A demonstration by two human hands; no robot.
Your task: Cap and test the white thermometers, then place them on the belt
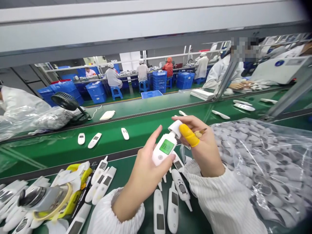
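My left hand (148, 169) is closed around a white ear thermometer (159, 156), whose small screen glows green. My right hand (204, 143), with a yellow finger cot on the thumb, grips a white cap (175, 127) at the thermometer's tip. The cap sits over or against the probe; how far on it is, I cannot tell. Just below my hands, several more white thermometers (173, 208) lie on the green bench with their screens dark. A clear bag (273, 162) full of white caps lies beside my right forearm.
On the left stand a pump-top bottle (48, 198) and a yellow tray (78, 195) among many thermometers. Across the green conveyor (63, 146) lie a few thermometers (95, 140). A black fan (69, 102) stands behind it; a co-worker (224, 73) sits at the far right.
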